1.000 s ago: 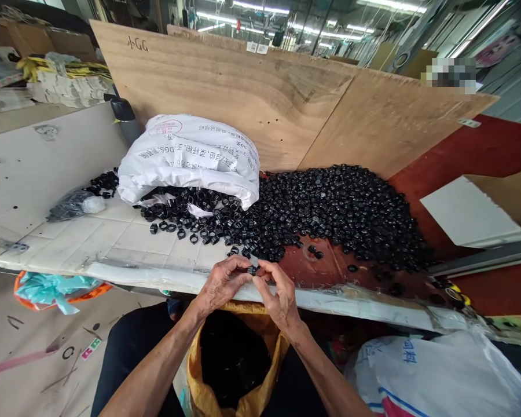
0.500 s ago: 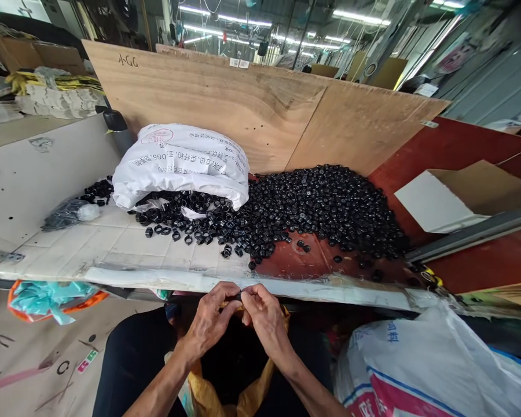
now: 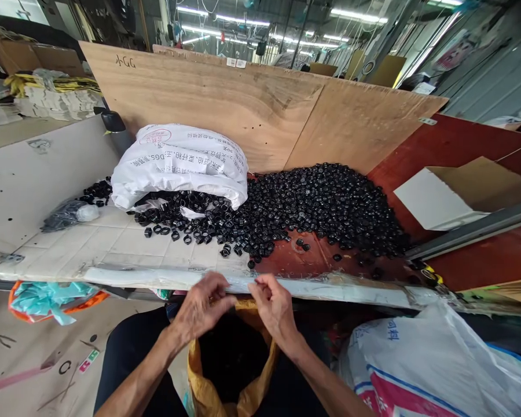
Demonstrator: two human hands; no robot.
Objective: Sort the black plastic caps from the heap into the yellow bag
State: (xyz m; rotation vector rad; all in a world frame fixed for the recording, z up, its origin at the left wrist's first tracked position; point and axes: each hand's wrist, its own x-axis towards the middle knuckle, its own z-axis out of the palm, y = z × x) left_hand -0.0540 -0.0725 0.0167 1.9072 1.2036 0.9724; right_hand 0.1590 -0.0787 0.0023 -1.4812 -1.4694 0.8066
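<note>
My left hand (image 3: pixel 204 307) is over the left rim of an open yellow sack (image 3: pixel 195 370) between my knees. Its thumb and curved fingers stand apart, and I see nothing between them. Opposite it, above the sack's right side, my right hand (image 3: pixel 275 310) has its fingers bent and slightly spread; no object shows in it. The sack's inside is dark. Beyond the bench's front edge (image 3: pixel 156 280) lie a heap of small black round caps (image 3: pixel 325 202) and, further left, loose black rings (image 3: pixel 191 229).
A white printed sack (image 3: pixel 182 159) lies on its side, black rings at its mouth. A wooden board (image 3: pixel 226 104) backs the bench. An open carton (image 3: pixel 438 197) sits at the right. A white and pink bag (image 3: pixel 395 359) stands by my right knee; an orange-rimmed bag (image 3: pixel 56 298) hangs at the left.
My hands, earlier together on a small black piece, have separated. The left moved left and the right moved right; the piece no longer shows, and more of the sack's opening is visible.
</note>
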